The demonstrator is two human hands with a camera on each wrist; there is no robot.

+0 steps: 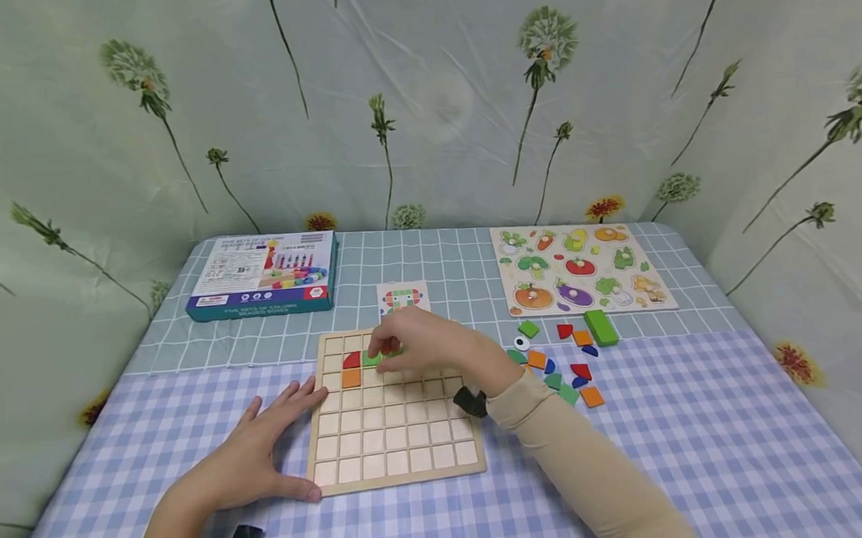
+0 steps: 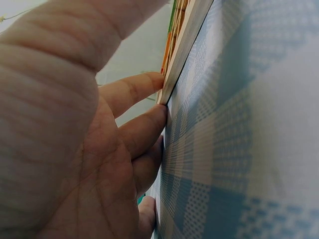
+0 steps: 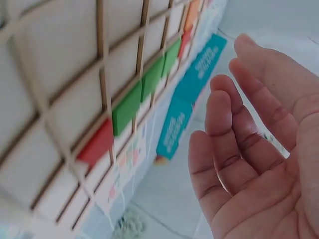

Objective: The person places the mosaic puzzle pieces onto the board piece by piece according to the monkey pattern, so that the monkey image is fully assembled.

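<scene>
A wooden grid board [image 1: 398, 486] lies on the checked cloth. My left hand [image 1: 258, 453] rests against its left side, fingers extended along the edge and thumb at the near corner. In the left wrist view, the fingertips [image 2: 158, 113] touch the board's side. My right hand [image 1: 427, 342] is over the upper rows, fingers loosely bent with nothing visible between them. In the board lie a red quarter-round piece [image 1: 351, 360], an orange square [image 1: 351, 378] and a green square [image 1: 371, 358]. The right wrist view shows several green squares [image 3: 127, 108] and another red piece [image 3: 97, 143] in one row.
Loose coloured pieces [image 1: 591, 396] lie right of the board, near a green block [image 1: 600, 327]. Behind the board is a pattern card [image 1: 401, 291], partly covered by my right hand. A boxed set [image 1: 263, 274] stands back left, a vegetable puzzle [image 1: 580, 269] back right.
</scene>
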